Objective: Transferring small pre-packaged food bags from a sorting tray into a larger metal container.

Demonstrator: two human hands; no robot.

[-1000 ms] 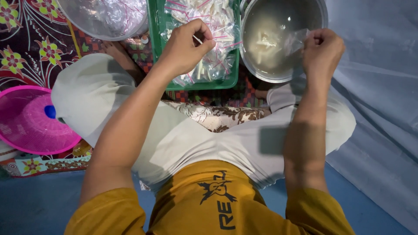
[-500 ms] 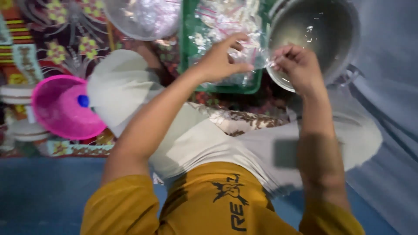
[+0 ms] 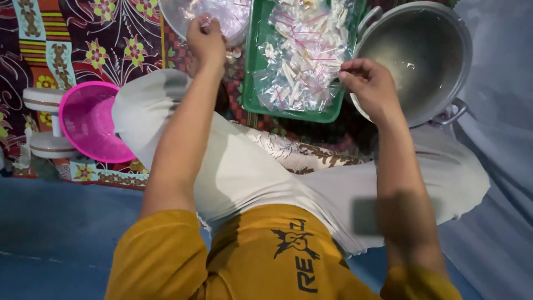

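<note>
The person sits cross-legged on the floor, so everything lies within arm's reach ahead of the knees. The right hand [image 3: 369, 89] has its fingers pinched together at the edge of the small clear packets [image 3: 302, 55] heaped in the green tray [image 3: 252, 83], with the metal pot [image 3: 422, 61] just beyond. The left hand [image 3: 206, 39] reaches farther, fingers curled shut on clear plastic in the metal bowl [image 3: 177, 16]; the pink basket [image 3: 91, 122] sits well apart, nothing blocking.

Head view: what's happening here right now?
A person sits cross-legged on a patterned mat. The left hand reaches up to the clear bowl of plastic bags. The right hand rests at the edge of the green tray piled with small tied packets, beside the metal pot. A pink bowl sits off to the left. Whether either hand grips anything is unclear.
</note>
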